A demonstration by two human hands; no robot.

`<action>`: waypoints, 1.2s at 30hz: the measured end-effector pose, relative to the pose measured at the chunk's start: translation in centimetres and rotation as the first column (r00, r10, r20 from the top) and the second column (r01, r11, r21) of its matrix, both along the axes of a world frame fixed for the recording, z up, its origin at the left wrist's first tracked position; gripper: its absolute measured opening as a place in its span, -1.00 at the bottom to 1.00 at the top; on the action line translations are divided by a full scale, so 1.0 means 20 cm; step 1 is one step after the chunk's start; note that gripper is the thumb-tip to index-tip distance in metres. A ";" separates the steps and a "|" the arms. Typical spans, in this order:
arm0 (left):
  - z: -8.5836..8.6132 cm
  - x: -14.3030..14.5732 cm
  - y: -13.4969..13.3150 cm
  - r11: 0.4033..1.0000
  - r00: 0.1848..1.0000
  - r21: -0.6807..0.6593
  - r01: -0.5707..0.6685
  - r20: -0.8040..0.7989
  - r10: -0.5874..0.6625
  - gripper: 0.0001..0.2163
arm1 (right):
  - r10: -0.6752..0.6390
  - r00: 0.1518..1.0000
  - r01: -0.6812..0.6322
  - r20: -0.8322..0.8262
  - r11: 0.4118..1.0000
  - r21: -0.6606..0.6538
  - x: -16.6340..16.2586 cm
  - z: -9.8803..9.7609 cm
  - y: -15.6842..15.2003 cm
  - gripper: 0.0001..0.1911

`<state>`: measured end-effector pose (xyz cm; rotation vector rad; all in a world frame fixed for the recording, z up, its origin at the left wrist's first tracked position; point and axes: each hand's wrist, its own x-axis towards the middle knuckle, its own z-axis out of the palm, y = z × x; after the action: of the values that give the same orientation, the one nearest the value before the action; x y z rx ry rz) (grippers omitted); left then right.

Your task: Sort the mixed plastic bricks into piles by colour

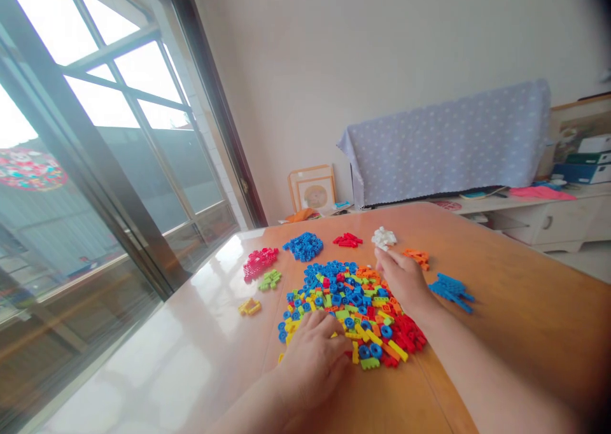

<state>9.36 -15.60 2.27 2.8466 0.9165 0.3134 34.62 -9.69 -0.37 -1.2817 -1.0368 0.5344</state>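
A mixed heap of small plastic building pieces (351,307) in blue, yellow, red, orange and green lies on the wooden table (515,307). My left hand (312,351) rests on the heap's near left edge, knuckles up and fingers curled into the pieces. My right hand (401,275) lies at the heap's far right side, its fingertips pinched and reaching toward a small white pile (383,237). What either hand holds, if anything, is hidden.
Sorted piles ring the heap: pink (259,261), blue round pieces (303,245), red (347,240), orange (417,256), light green (270,280), yellow (249,307), blue long pieces (451,290). A large window (95,167) stands left. A cloth-covered object (449,144) sits on a white cabinet.
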 end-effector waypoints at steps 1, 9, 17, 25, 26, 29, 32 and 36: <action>0.00 0.01 0.00 1.000 1.000 -0.002 -0.005 -0.012 0.005 -0.85 | -0.001 1.000 0.001 -0.004 1.000 -0.004 0.00 0.00 0.00 -0.48; -0.01 0.04 0.02 0.999 1.000 -0.032 -0.009 0.011 0.009 -0.88 | -0.021 1.000 0.021 0.002 1.000 0.002 0.00 0.02 0.00 -0.48; -0.01 0.01 0.06 0.995 0.959 -0.101 -0.003 0.281 0.031 -0.88 | -0.015 1.000 0.016 -0.011 1.000 0.013 -0.01 0.01 0.01 -0.47; -0.02 -0.01 0.29 0.959 0.829 -0.246 -0.139 0.502 0.249 -0.77 | -0.032 0.982 0.041 -0.187 0.998 0.042 0.00 0.04 0.01 -0.47; -0.03 0.00 0.35 0.948 0.810 -0.283 -0.144 0.517 0.277 -0.77 | -0.030 0.970 0.041 -0.243 0.998 0.042 0.00 0.05 0.01 -0.48; -0.03 0.07 0.56 0.882 0.687 -0.449 -0.142 0.597 0.414 -0.74 | -0.023 0.915 0.038 -0.402 0.999 0.029 0.01 0.07 0.01 -0.50; -0.04 0.15 0.75 0.779 0.537 -0.620 -0.095 0.627 0.564 -0.75 | -0.033 0.861 0.045 -0.508 0.999 0.011 0.03 0.07 0.02 -0.52; -0.05 0.27 0.94 0.683 0.470 -0.723 -0.102 0.570 0.674 -0.77 | -0.040 0.798 0.040 -0.601 0.999 -0.013 0.04 0.06 0.04 -0.55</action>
<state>14.67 3.11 1.18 1.5006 1.1663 1.0621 35.52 -8.80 0.85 -1.0209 -0.4686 0.8434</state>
